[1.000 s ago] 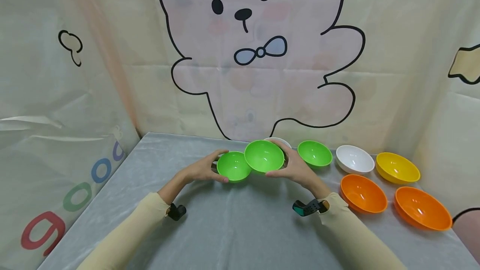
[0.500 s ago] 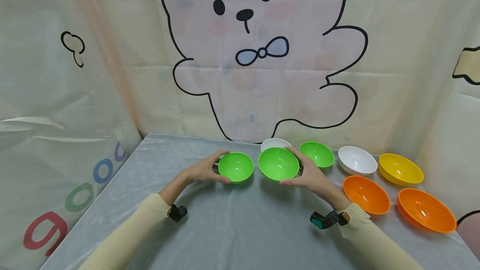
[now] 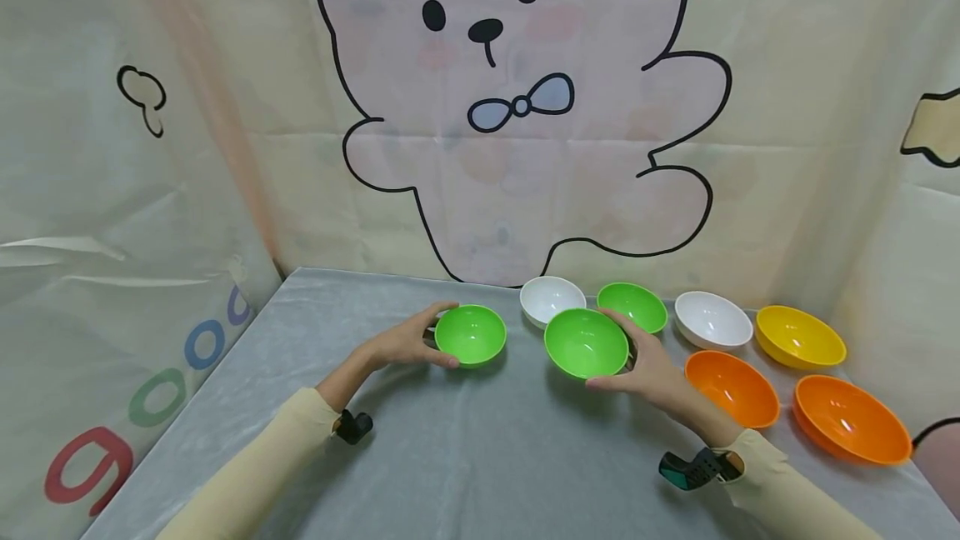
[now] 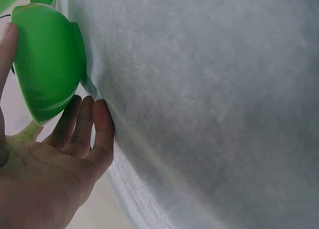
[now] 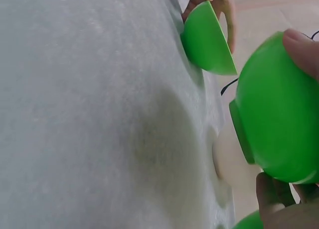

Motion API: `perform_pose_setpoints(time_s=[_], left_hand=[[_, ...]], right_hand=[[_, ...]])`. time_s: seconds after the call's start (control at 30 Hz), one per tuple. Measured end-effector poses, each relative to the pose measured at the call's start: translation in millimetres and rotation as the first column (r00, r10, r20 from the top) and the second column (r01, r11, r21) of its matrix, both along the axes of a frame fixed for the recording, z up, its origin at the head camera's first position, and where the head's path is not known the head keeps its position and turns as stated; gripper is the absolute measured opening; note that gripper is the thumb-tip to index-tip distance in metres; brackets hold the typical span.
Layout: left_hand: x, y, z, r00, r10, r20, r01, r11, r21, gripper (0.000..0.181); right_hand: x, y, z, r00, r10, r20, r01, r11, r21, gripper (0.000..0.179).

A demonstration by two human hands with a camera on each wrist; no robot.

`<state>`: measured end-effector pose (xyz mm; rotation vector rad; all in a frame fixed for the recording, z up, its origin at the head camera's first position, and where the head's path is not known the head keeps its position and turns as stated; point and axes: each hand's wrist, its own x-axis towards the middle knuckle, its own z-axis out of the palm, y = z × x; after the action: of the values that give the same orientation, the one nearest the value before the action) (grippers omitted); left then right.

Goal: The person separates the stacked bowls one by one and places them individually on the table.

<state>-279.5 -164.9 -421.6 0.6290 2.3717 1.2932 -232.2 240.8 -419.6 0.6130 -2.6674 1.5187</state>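
Note:
My left hand holds a small green bowl by its left side, thumb at the near rim and fingers round the far side. In the left wrist view this bowl stands upright on the cloth. To its right, my right hand grips a larger green bowl by its right side. The right wrist view has that larger bowl raised off the cloth, its shadow below. A gap separates the two bowls. Palm and fingers of my left hand show beneath the small bowl.
Behind the larger bowl stand a white bowl and another green bowl. Farther right are a second white bowl, a yellow bowl and two orange bowls. Grey cloth covers the table, with a printed curtain behind.
My right hand has carried the larger green bowl rightward and slightly nearer, away from the small bowl. The white bowl behind has come into fuller view. My left hand stays in place.

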Motion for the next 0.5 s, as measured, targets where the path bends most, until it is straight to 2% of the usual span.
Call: perform_pose_setpoints(time_s=[0.5], left_hand=[[-2.7, -2.5, -3.1, 1.000, -0.010, -0.004, 0.010, 1.000, 0.006, 0.103]], right_hand=[[24.3, 23, 10.5, 0.995, -0.100, 0.013, 0.098, 0.991, 0.087, 0.105]])
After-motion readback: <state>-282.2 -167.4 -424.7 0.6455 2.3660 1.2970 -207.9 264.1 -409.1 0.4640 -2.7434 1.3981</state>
